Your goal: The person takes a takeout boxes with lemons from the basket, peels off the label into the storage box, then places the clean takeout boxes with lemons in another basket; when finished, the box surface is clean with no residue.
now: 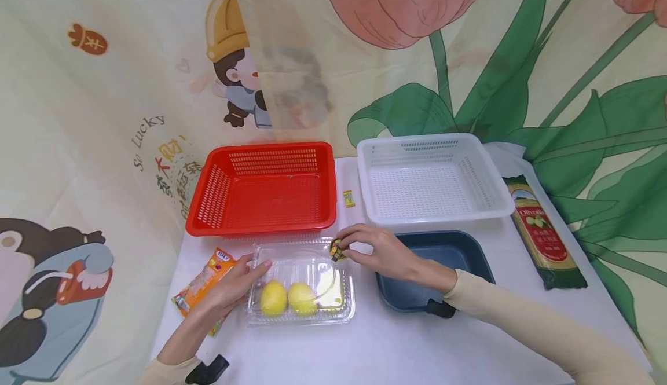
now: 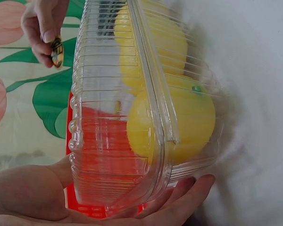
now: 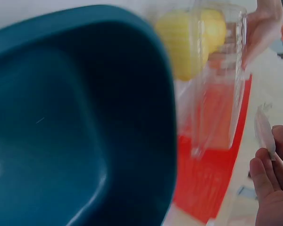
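My left hand (image 1: 241,283) grips the left end of a clear plastic box (image 1: 292,252), thumb by the lid and fingers round the lower side. Yellow lemons (image 2: 172,120) show through its wall, two plainly at the front in the head view. The lid lies down over them. Between thumb and fingertips, my right hand (image 1: 383,252) pinches a small black-and-gold packet (image 1: 337,249), held over the box's back right corner. In the right wrist view the pale back of that packet (image 3: 264,132) faces the camera.
A red basket (image 1: 263,223) and a white basket (image 1: 438,218) stand behind, with a small yellow packet (image 1: 348,198) between them. The blue pan (image 1: 396,301) sits under my right forearm. An orange snack bag (image 1: 208,278) lies left, a pasta packet (image 1: 542,231) right.
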`<state>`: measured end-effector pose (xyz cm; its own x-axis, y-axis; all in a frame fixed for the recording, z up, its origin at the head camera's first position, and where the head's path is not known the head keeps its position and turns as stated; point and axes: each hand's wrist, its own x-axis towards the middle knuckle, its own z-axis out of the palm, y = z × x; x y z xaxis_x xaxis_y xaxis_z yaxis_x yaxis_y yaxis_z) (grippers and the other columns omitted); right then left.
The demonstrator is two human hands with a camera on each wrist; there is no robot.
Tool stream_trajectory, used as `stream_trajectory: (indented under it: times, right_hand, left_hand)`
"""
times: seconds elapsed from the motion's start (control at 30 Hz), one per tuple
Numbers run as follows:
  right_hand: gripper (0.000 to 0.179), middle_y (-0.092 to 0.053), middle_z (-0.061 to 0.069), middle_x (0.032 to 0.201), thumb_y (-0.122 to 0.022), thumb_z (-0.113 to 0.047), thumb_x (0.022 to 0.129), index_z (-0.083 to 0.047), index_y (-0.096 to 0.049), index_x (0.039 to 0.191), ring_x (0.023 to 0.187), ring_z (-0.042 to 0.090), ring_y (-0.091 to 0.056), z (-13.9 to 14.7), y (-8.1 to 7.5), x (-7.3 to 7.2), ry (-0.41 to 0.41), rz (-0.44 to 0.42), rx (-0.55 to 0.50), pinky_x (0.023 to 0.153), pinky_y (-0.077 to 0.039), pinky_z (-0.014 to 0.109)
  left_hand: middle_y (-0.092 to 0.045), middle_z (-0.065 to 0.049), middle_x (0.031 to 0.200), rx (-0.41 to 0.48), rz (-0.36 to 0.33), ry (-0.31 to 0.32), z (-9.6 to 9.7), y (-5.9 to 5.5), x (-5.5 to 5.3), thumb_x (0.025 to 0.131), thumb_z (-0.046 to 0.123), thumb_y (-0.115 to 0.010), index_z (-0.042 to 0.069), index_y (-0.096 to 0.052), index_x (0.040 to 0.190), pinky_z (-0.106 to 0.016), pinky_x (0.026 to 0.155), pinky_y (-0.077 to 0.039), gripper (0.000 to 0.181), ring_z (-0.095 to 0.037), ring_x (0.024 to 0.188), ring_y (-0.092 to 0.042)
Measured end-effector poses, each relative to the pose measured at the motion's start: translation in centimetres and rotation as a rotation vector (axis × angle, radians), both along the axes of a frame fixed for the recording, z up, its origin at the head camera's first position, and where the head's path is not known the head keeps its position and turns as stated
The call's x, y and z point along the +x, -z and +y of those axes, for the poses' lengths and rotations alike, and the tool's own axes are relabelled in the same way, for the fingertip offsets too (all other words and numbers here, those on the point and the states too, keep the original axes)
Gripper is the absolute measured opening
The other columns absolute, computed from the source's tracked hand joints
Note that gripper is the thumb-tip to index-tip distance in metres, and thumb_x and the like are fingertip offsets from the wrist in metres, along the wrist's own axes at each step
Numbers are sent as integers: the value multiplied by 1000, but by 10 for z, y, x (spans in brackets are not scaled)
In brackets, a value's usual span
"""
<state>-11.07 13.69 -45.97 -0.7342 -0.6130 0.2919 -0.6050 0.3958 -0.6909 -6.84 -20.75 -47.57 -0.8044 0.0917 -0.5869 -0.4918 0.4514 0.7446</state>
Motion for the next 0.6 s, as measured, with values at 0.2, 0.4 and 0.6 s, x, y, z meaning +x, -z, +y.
stream_trajectory:
  times: [0.2, 0.4, 0.6]
  right_hand:
    - [17, -69, -6, 125, -77, -16, 91, -17, -77, 108, 117, 10, -65, 40, 1, 4, 103, -25, 37, 96, -57, 30]
    - [17, -70, -5, 125, -77, -15, 91, -18, -77, 108, 117, 14, -66, 74, 5, 11, 146, -7, 68, 95, -57, 34]
    - [18, -71, -2, 122, -78, -13, 89, -16, -78, 107, 112, 17, -68, 99, 15, 15, 140, -14, 169, 92, -59, 39]
  left_hand:
    - [-23, -29, 160, 19, -7, 7, -1, 0, 0, 97, 57, -58, 8, -16, 159, -76, 109, -31, 90, -52, 141, -30]
    - [-24, -29, 159, 9, -9, 9, -2, -2, -1, 98, 56, -57, 7, -16, 159, -75, 110, -32, 88, -51, 140, -31]
    - [-21, -29, 160, 5, -31, 7, -1, -1, -3, 96, 59, -58, 7, -14, 160, -74, 111, -29, 92, -53, 144, -28]
